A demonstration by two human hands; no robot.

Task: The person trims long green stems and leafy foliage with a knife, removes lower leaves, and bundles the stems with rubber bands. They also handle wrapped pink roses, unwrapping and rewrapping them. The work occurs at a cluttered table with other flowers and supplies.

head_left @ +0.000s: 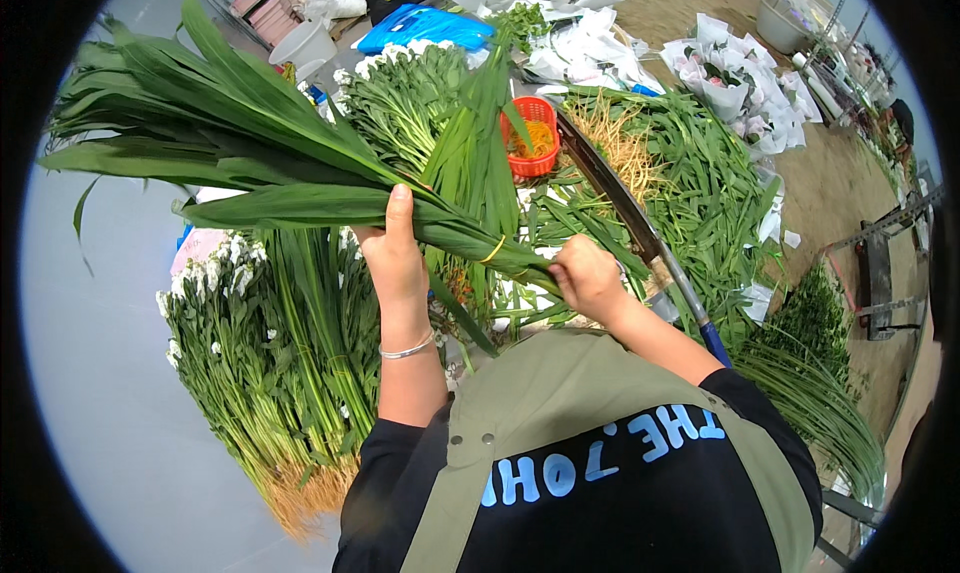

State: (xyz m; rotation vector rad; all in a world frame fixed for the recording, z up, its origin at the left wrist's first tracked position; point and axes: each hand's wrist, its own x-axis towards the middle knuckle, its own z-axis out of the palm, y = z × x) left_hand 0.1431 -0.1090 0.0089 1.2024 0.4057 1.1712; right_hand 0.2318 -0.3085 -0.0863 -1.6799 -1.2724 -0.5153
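A big bundle of long, broad green leaves [300, 168] slants across the view, its tips fanned out at the upper left. My left hand [393, 248] is closed around its middle, thumb lying on top. Between my two hands a yellow rubber band [494, 249] circles the narrowed stems. My right hand [588, 276] is a fist at the stem end, fingers curled around it; the exact grip is partly hidden. A silver bangle sits on my left wrist.
Bunches of white-flowered stems [230, 333] lie at the left. Beyond my hands stands a red basket [537, 167] of yellow rubber bands. Beside it a long metal blade-like bar [615, 195] slopes toward me. Loose leaves [700, 188] and wrapped bouquets [735, 83] are at the right.
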